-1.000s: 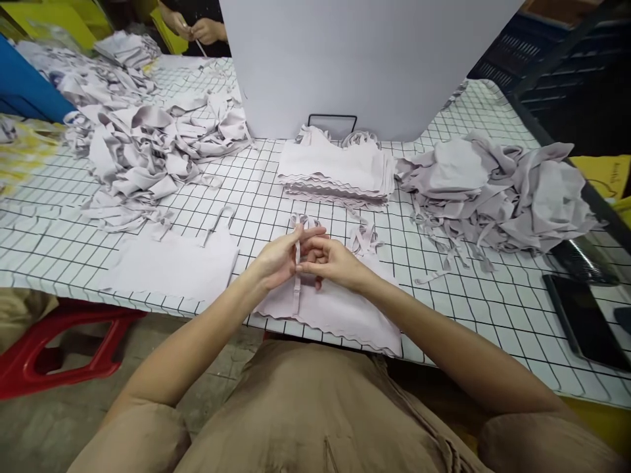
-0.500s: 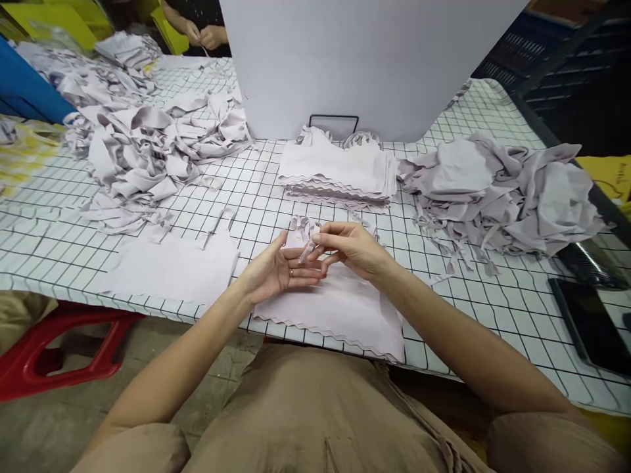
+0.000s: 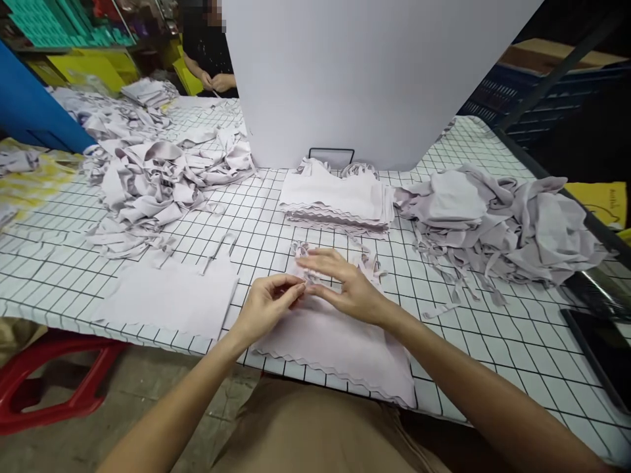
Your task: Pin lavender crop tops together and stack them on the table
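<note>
A pale lilac strappy top (image 3: pixel 340 348) lies flat in front of me at the table's front edge, its wavy hem toward me. My left hand (image 3: pixel 271 302) is closed in a pinch at its upper left strap (image 3: pixel 310 276). Over the same strap, my right hand (image 3: pixel 348 286) has its fingers stretched out and the thumb apart from them, its tip close to the left fingertips. The fingers partly cover the strap. The other strap (image 3: pixel 369 266) lies loosely bunched to the right. Another flat top (image 3: pixel 167 295) lies to the left.
Behind my hands sits a neat stack of tops (image 3: pixel 335 200) before a large pale panel (image 3: pixel 340 79). Crumpled garment heaps lie left (image 3: pixel 158 177) and right (image 3: pixel 497 223). A phone (image 3: pixel 599 355) rests at right, a red stool (image 3: pixel 64 387) stands lower left. Across the table is a co-worker (image 3: pixel 214 66).
My left hand has gone from an open palm to a pinch at the strap. The right hand has loosened its pinch and its fingers have straightened. The view has tilted up.
</note>
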The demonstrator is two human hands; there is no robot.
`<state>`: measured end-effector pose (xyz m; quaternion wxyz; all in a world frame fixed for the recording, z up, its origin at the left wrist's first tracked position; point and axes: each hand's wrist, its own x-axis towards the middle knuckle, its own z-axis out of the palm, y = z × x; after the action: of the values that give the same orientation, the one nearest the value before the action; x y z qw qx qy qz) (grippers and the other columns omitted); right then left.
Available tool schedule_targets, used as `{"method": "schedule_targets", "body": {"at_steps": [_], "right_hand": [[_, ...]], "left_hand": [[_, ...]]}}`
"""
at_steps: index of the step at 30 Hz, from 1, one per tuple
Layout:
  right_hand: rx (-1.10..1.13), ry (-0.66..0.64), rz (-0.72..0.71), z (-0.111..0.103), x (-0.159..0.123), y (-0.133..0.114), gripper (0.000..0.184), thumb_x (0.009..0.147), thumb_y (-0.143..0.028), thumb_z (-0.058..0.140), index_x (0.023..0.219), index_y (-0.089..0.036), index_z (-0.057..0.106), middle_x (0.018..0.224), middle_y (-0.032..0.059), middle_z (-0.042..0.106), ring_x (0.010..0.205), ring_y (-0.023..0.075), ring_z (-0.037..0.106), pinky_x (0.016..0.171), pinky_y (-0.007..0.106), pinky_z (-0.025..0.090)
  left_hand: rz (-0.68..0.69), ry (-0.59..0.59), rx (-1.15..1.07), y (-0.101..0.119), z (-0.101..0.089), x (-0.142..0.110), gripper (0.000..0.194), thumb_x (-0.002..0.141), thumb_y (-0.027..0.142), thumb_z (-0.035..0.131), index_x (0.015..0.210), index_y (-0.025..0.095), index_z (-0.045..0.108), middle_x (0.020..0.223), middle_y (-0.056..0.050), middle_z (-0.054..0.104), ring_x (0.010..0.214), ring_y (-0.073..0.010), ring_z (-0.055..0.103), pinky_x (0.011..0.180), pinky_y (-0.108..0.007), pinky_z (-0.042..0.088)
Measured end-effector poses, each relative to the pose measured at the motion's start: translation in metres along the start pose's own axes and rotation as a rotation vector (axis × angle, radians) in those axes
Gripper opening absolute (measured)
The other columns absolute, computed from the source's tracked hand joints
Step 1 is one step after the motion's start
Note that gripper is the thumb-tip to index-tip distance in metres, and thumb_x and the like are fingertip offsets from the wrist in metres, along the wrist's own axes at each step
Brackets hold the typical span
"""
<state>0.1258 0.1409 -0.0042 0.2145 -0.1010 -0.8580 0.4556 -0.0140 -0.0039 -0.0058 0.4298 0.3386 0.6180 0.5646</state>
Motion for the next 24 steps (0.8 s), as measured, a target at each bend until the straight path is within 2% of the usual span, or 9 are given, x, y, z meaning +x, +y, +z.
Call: {"method": "schedule_targets", "body": {"at_steps": [2,4,6,8,10,12,14,19,24], "right_hand": [[-0.022,-0.074,-0.059,0.003,-0.001,0.000,0.022,0.093,-0.025,0.065,0.113,-0.026,0.072,0.100,0.0058,0.074,0.114,0.0247,0.055,0.098,0.050,0.049],[-0.038,-0.020,-0.048,0.004,-0.003,0.003,0.013,0.092,-0.023,0.065,0.099,-0.024,0.076,0.082,0.0046,0.071,0.094,0.0222,0.056,0.087,0.044,0.051],[-0.033,0.033,-0.028,0.004,-0.005,0.007,0.010,0.091,-0.023,0.066,0.091,-0.023,0.077,0.075,0.0038,0.069,0.084,0.0200,0.055,0.079,0.039,0.050],[-0.005,0.060,0.015,0.002,-0.009,0.011,0.010,0.090,-0.022,0.066,0.089,-0.023,0.077,0.075,0.0035,0.069,0.079,0.0185,0.056,0.073,0.036,0.050],[0.029,0.072,0.082,0.000,-0.014,0.015,0.009,0.088,-0.023,0.068,0.090,-0.022,0.077,0.076,0.0037,0.070,0.077,0.0178,0.059,0.071,0.035,0.051],[0.057,0.074,0.146,-0.001,-0.018,0.018,0.009,0.086,-0.023,0.068,0.090,-0.022,0.077,0.078,0.0044,0.071,0.078,0.0177,0.061,0.071,0.034,0.052],[0.076,0.066,0.195,0.001,-0.022,0.021,0.010,0.085,-0.024,0.068,0.088,-0.022,0.077,0.078,0.0046,0.071,0.077,0.0174,0.062,0.068,0.033,0.052],[0.092,0.090,0.211,0.012,-0.028,0.024,0.012,0.086,-0.024,0.066,0.089,-0.023,0.077,0.072,0.0044,0.066,0.076,0.0183,0.057,0.062,0.032,0.047],[0.018,0.080,0.104,0.021,-0.028,0.026,0.011,0.088,-0.024,0.064,0.083,-0.025,0.074,0.074,0.0040,0.068,0.086,0.0220,0.054,0.080,0.042,0.047]], "left_hand": [[0.072,0.000,0.088,0.001,0.002,0.000,0.015,0.089,0.029,0.067,0.089,0.017,0.076,0.080,-0.005,0.072,0.075,-0.0173,0.065,0.070,-0.028,0.052],[0.114,0.014,0.146,0.000,0.003,0.001,0.015,0.090,0.028,0.065,0.091,0.018,0.075,0.084,-0.006,0.072,0.079,-0.0189,0.065,0.073,-0.030,0.051],[0.169,0.021,0.225,-0.006,0.004,0.003,0.012,0.091,0.028,0.064,0.089,0.019,0.072,0.087,-0.006,0.071,0.082,-0.0200,0.064,0.075,-0.032,0.050],[0.238,0.012,0.368,-0.015,0.005,0.005,0.007,0.088,0.027,0.067,0.090,0.020,0.070,0.091,-0.006,0.070,0.087,-0.0219,0.062,0.079,-0.034,0.047],[0.288,-0.005,0.554,-0.024,0.005,0.007,0.012,0.083,0.027,0.074,0.092,0.021,0.068,0.094,-0.006,0.069,0.092,-0.0242,0.059,0.083,-0.037,0.042],[0.294,-0.010,0.717,-0.032,0.006,0.008,0.020,0.079,0.027,0.078,0.094,0.021,0.066,0.096,-0.005,0.068,0.095,-0.0257,0.057,0.086,-0.039,0.037],[0.280,-0.004,0.816,-0.037,0.006,0.008,0.019,0.079,0.026,0.078,0.092,0.021,0.065,0.096,-0.004,0.068,0.096,-0.0254,0.056,0.086,-0.039,0.032],[0.308,-0.030,0.817,-0.041,0.007,0.007,0.012,0.083,0.025,0.075,0.082,0.021,0.065,0.085,-0.001,0.068,0.088,-0.0216,0.055,0.087,-0.039,0.026],[0.334,-0.006,0.791,-0.046,0.008,0.008,0.009,0.085,0.031,0.073,0.079,0.024,0.071,0.073,-0.001,0.066,0.081,-0.0213,0.053,0.090,-0.041,0.026]]}}
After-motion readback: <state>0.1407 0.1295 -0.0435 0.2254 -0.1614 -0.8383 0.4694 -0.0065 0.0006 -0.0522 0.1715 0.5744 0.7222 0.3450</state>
